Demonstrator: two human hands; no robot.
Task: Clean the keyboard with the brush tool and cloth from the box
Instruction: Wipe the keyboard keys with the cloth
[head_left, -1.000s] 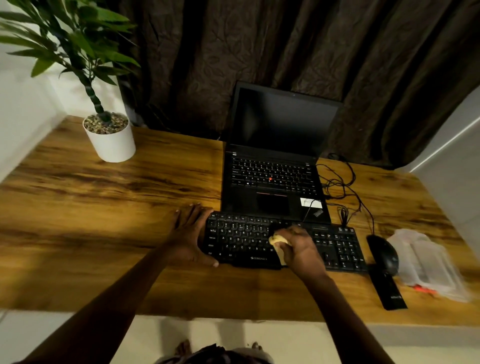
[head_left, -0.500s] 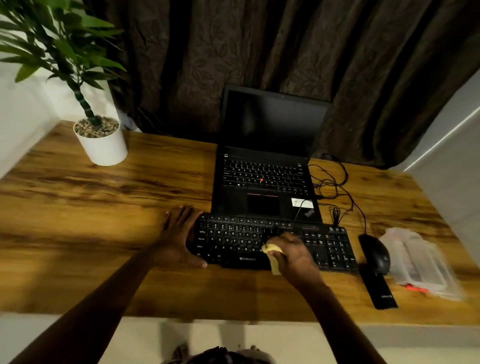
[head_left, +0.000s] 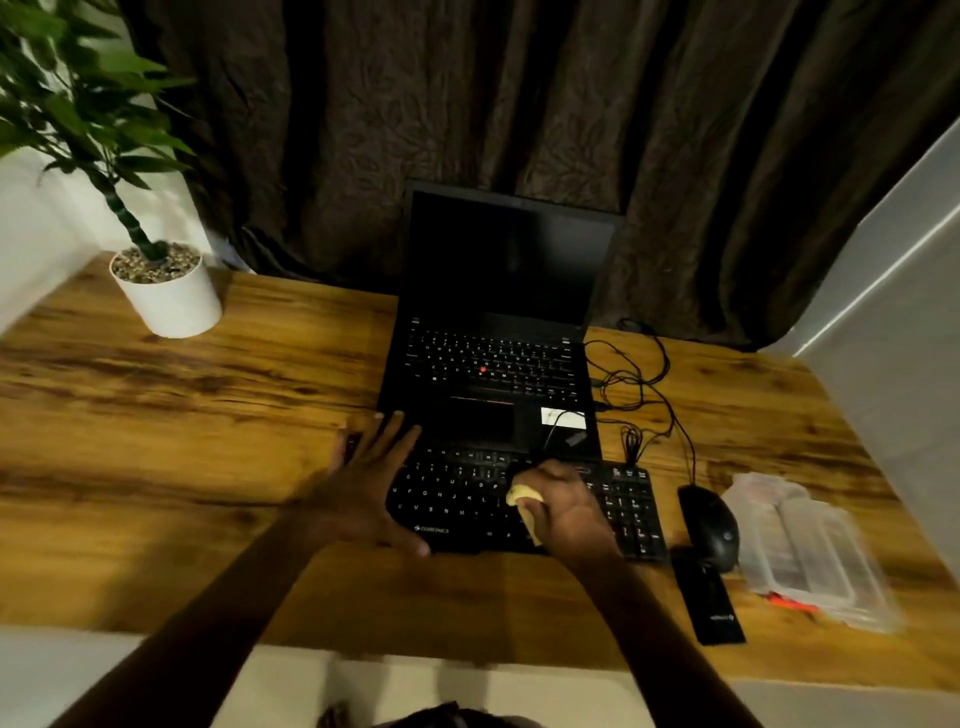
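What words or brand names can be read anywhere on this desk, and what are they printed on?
"ZEBRONICS", faint: front edge of the external keyboard.
"G", "H", "J", "K": its keys.
Key legends on the laptop, its white sticker and palm-rest logo: too blurred to read.
White mark on the black rectangular object: too small to read.

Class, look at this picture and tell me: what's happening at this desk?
A person is wiping a flat black keyboard on a wooden desk. The right hand grips a pale yellow cloth over the middle keys, while the left hand lies flat on the keyboard's left end. A clear plastic box sits to the right.
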